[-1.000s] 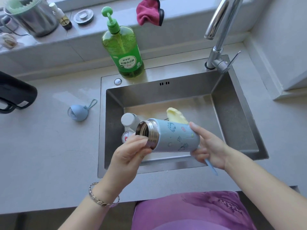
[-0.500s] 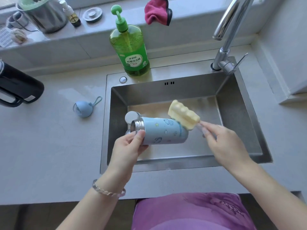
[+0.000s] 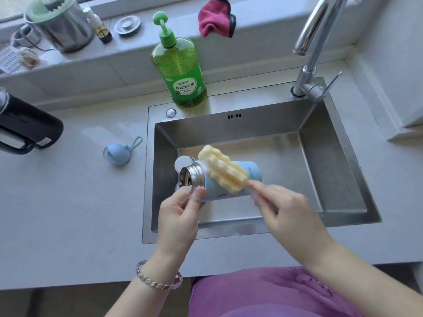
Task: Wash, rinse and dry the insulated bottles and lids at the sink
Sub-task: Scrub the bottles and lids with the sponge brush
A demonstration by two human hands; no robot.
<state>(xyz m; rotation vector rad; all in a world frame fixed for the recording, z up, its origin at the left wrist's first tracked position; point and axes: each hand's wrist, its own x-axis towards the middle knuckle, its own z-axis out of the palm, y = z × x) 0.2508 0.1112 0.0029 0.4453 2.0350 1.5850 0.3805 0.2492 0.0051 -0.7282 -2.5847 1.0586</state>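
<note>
bottle (image 3: 251, 173), one, in left hand (image 3: 180, 211), one brush (image 3: 223, 171) in right hand (image 3: 290, 213)

A shiny metal pot (image 3: 66, 30) sits at the left end of the ledge (image 3: 142, 45). A small bottle (image 3: 100, 28) and a round metal plug (image 3: 127, 25) sit just beside it.

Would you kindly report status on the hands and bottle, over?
Left hand grips blue bottle near its steel mouth. Right hand holds sponge brush against bottle's side. Nothing blocking.
</note>
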